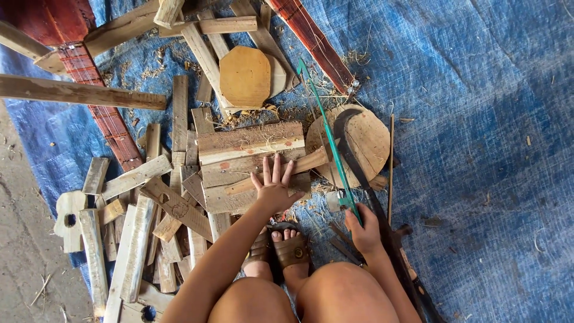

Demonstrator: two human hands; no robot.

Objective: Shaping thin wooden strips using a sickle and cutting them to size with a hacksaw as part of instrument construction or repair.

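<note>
My left hand lies flat with fingers spread on a stack of rough wooden boards in front of my feet. My right hand grips the handle of a green-framed saw, whose thin frame runs up and away over the boards and a round wooden disc. A wooden handle piece lies across the boards between the hand and the disc. A dark curved blade rests on the disc beside the saw.
Many wood offcuts are scattered left on a blue tarp. An octagonal wooden piece lies further away. Red slatted rails and long planks cross the upper left. My sandalled feet sit below the boards.
</note>
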